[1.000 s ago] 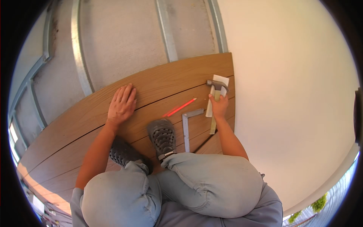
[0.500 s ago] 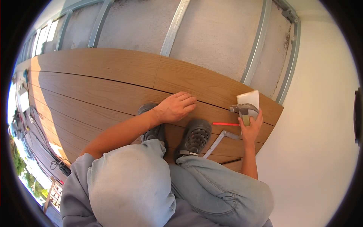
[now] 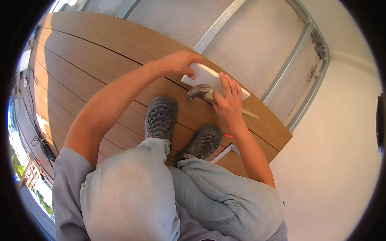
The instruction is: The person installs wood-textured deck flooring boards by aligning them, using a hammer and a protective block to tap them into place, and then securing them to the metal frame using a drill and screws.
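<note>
A white rectangular block (image 3: 208, 76) lies slantwise over the brown decking boards (image 3: 120, 44), close to their far edge. My left hand (image 3: 183, 64) grips its left end, thumb on the near side. My right hand (image 3: 230, 98) is closed around the right part of the block, and a claw hammer (image 3: 198, 91) is held along with it. The hammer's head points left, and its pale handle passes beneath my right palm and comes out on the far side of the wrist. The palm hides the middle of the handle.
Beyond the boards, metal joists (image 3: 219, 28) frame a concrete floor. A white wall (image 3: 321, 160) stands at right. Near my dark clogs (image 3: 161, 118) lie a metal square (image 3: 225, 154) and a red pencil-like stick (image 3: 228, 135), partly hidden. Black cables (image 3: 44, 144) lie at left.
My right hand has brought the block and hammer left and away from me, turning them. My left hand has moved forward and taken hold of the block's left end. The view has shifted.
</note>
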A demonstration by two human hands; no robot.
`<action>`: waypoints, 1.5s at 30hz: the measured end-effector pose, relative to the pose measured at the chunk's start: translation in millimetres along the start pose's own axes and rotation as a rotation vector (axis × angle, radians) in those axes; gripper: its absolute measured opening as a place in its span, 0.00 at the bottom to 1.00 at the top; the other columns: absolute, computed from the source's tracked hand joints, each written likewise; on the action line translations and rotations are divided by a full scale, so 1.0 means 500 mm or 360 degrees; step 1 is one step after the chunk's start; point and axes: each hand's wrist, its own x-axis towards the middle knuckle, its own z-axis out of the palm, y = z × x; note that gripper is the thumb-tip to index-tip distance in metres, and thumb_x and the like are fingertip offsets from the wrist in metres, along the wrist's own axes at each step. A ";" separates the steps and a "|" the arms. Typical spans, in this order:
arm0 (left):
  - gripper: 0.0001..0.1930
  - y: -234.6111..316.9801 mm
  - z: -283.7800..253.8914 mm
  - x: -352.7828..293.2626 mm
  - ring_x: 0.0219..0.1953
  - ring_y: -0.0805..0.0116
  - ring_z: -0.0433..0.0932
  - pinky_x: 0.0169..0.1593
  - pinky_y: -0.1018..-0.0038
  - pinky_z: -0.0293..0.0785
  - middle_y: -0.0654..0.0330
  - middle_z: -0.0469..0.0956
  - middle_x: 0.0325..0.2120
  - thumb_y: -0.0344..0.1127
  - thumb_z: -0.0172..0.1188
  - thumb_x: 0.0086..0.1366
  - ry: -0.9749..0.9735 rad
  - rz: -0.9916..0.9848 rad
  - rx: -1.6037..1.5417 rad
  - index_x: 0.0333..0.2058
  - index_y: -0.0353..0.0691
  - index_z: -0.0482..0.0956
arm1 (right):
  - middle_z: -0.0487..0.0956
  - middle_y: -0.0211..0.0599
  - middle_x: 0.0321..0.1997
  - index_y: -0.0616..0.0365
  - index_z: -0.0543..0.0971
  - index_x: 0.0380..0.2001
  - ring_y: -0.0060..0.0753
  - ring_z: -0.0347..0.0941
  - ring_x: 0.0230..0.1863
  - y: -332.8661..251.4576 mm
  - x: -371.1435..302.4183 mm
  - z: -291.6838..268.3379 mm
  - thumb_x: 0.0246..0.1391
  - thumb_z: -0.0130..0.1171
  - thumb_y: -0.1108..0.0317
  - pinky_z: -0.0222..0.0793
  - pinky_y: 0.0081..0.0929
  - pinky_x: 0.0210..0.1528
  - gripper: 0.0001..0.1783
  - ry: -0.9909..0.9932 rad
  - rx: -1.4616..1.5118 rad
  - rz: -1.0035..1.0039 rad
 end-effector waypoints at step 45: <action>0.15 -0.111 0.090 -0.124 0.43 0.51 0.83 0.48 0.60 0.80 0.55 0.85 0.38 0.25 0.68 0.57 0.0403 0.0675 0.0198 0.45 0.39 0.85 | 0.78 0.51 0.21 0.63 0.73 0.45 0.58 0.78 0.23 -0.147 -0.021 -0.163 0.70 0.59 0.56 0.73 0.49 0.25 0.18 -0.0607 0.0474 0.0503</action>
